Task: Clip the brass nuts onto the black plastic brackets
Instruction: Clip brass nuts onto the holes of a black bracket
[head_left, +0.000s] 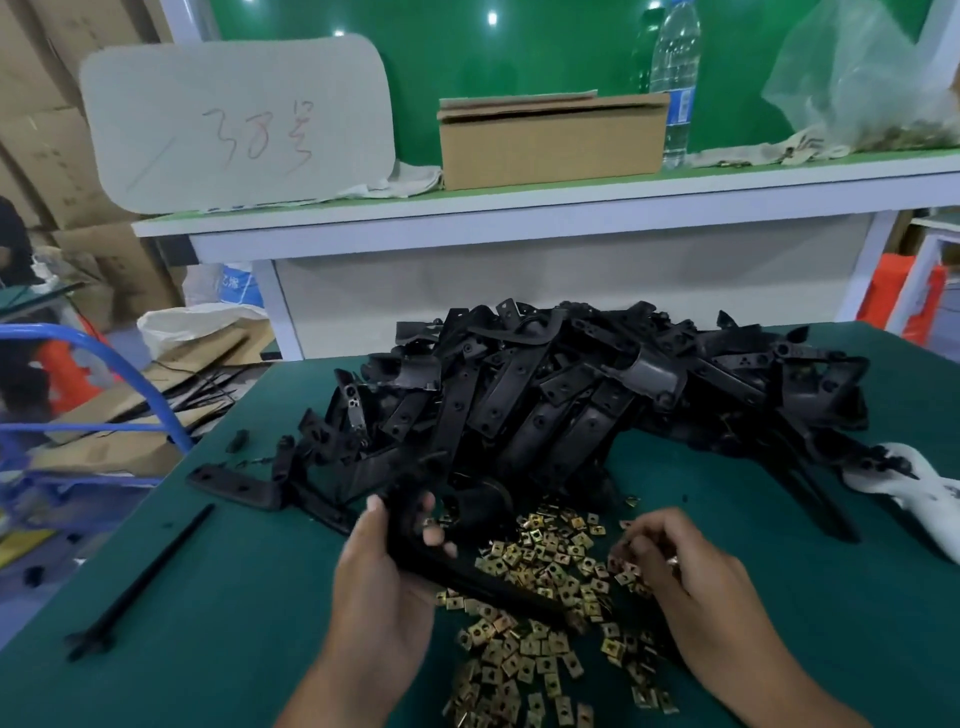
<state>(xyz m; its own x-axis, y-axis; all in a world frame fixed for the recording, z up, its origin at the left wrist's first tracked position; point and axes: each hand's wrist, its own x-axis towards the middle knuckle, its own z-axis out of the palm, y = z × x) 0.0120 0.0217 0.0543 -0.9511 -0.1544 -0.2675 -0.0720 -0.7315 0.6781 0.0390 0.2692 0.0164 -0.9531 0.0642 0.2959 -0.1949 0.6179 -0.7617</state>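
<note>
A big heap of black plastic brackets (561, 384) covers the middle of the green table (218, 613). In front of it lies a spread of small brass nuts (540, 561), reaching down to the near edge. My left hand (379, 577) grips one black bracket (447, 566) at its bend, its long leg pointing right over the nuts. My right hand (675, 566) is curled over the right side of the nuts, fingertips down among them. Whether it holds a nut is hidden by the fingers.
A lone L-shaped bracket (234, 480) and a thin black strip (140, 582) lie at the left of the table. A white object (924, 493) sits at the right edge. Behind stands a white bench with a cardboard box (550, 140), water bottle (675, 78) and plastic bag (867, 73).
</note>
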